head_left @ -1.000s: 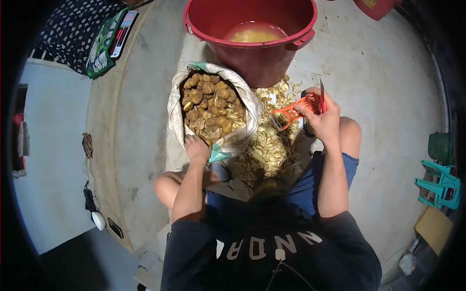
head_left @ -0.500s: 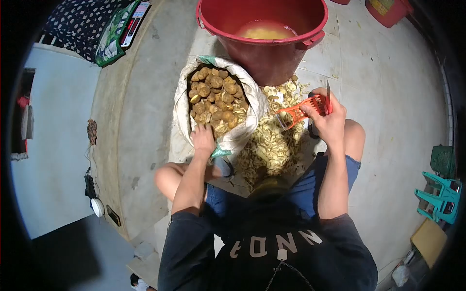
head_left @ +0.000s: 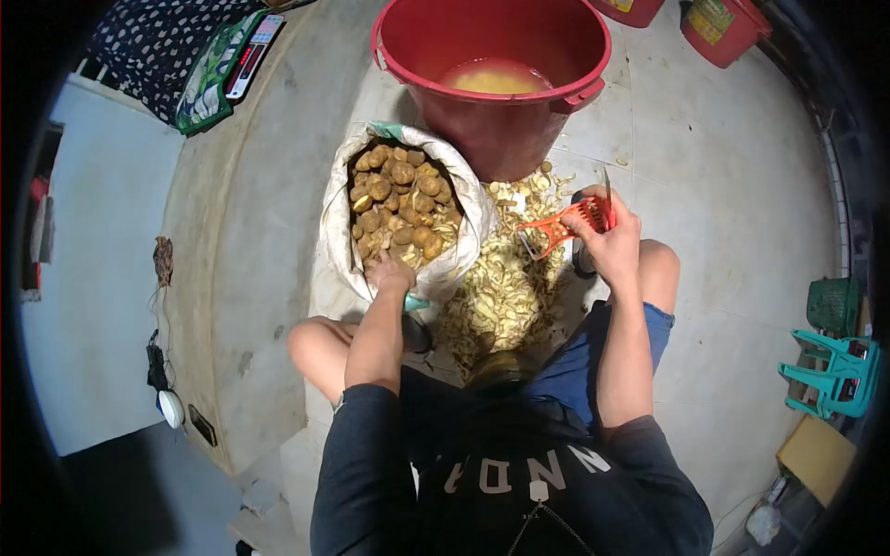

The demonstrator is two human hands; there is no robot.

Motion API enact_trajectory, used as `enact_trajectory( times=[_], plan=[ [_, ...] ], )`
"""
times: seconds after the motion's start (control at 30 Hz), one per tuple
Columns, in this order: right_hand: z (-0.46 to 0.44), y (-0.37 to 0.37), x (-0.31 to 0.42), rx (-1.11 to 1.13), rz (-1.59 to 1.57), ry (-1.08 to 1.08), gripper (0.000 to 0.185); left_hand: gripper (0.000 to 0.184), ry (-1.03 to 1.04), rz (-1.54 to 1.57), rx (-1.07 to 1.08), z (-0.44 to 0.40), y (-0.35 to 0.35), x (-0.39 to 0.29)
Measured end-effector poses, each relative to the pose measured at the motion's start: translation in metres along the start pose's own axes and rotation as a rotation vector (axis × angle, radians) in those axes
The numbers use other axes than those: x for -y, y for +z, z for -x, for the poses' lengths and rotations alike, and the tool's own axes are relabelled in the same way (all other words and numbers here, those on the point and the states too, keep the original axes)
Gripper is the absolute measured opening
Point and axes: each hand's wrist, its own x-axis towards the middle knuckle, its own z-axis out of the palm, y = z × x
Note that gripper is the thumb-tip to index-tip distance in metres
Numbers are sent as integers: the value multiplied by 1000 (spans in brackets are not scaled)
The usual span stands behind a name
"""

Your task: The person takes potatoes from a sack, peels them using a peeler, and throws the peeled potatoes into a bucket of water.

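My left hand (head_left: pixel 389 272) reaches over the near rim of a white woven sack (head_left: pixel 475 208), its fingers apart and touching the brown potatoes (head_left: pixel 402 173) inside. The fingertips are partly hidden among them. My right hand (head_left: pixel 614 243) is closed round an orange peeler (head_left: pixel 551 232) with a holed handle, its blade end pointing left. The same hand grips a knife (head_left: pixel 608 190), red at the handle, with its blade pointing up. Beneath the peeler a heap of pale peelings (head_left: pixel 501 296) covers the floor between my legs.
A big red tub (head_left: pixel 491 130) with yellowish contents at the bottom stands behind the sack. Smaller red buckets (head_left: pixel 718 32) are at the upper right. Teal plastic stools (head_left: pixel 830 371) stand at the far right. A phone (head_left: pixel 202 424) lies on the ledge at left.
My left hand has moved a little deeper into the sack, its fingers now lower among the potatoes. The right hand keeps hold of the peeler and knife. The whole view has shifted slightly.
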Motion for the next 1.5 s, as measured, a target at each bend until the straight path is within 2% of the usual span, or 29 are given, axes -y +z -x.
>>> enact_trajectory(
  times=[0.07, 0.17, 0.2, 0.3, 0.33, 0.37, 0.43, 0.5, 0.57, 0.63, 0.77, 0.8, 0.83, 0.9, 0.93, 0.97, 1.0, 1.1, 1.17, 1.23, 1.27, 1.3, 1.37, 1.4, 1.43, 1.5],
  plan=[
    [-2, -1, 1, 11, -13, 0, 38, 63, -3, 108, -76, -4, 4, 3],
    [0, -3, 6, 12, -28, 6, 37, 63, -8, 119, -36, -2, -9, 12],
    [-1, -3, 7, 12, -28, -2, 37, 55, -15, 219, -199, -21, 9, 20],
    [-1, -4, 4, -2, -19, -48, 37, 46, 12, 320, -84, -30, 4, 33],
    [-1, -4, 4, -4, -22, -45, 37, 42, 35, 266, -227, -32, 17, 33],
    [0, -4, 4, 0, -31, -37, 37, 42, 34, 262, -228, -39, 23, 34],
    [0, -4, 6, 4, -42, -32, 37, 47, 107, 189, -90, -51, 27, 38],
    [0, -4, 9, 31, 9, -47, 38, 45, 95, 246, -158, -43, 23, 37],
    [0, -2, 6, 51, 10, -48, 38, 38, 205, 775, -211, 6, -6, 32],
    [1, 4, 6, 69, 12, -50, 39, 33, 431, 1494, 1, 10, -5, 26],
    [4, 20, 7, 105, -25, -52, 41, 32, 650, 2307, 515, 73, -37, -2],
    [4, 24, 10, 142, -9, -21, 44, 35, 598, 2353, 526, 100, -50, -12],
    [6, 29, 10, 179, 6, 14, 46, 39, 763, 2239, 736, 90, -43, -14],
    [8, 50, -9, 236, -250, 29, 58, 41, 723, 2268, 734, 92, -30, -25],
    [10, 56, -11, 243, -197, 20, 58, 41, 736, 2262, 747, 98, -28, -27],
    [12, 61, -13, 250, -144, 11, 59, 38, 812, 2177, 782, 103, -26, -27],
    [14, 66, -12, 284, -219, 34, 56, 36, 882, 2091, 815, 106, -24, -27],
    [20, 81, -21, 307, -324, 88, 55, 37, 1011, 2152, 914, 97, -17, -25],
    [25, 86, -21, 291, -393, 94, 52, 37, 857, 2157, 692, 101, -14, -27],
    [31, 81, -5, 319, -298, 50, 48, 36, 401, 2332, 622, 133, -36, -23],
    [34, 86, -6, 322, -297, 47, 48, 36, 541, 2374, 803, 119, -29, -21],
    [38, 93, -10, 339, -289, -9, 50, 36, 543, 2379, 801, 108, -18, -23],
    [45, 98, -4, 357, -279, -67, 52, 37, 710, 2391, 588, 95, -1, -27],
    [49, 95, 9, 366, -120, -158, 53, 34, 458, 2389, 569, 119, -24, -25],
    [50, 90, 21, 372, 39, -248, 54, 34, 459, 2390, 570, 129, -30, -22],
    [45, 85, 30, 402, 50, -247, 54, 24, 531, 2197, 481, 138, -33, -17]
  ],
)
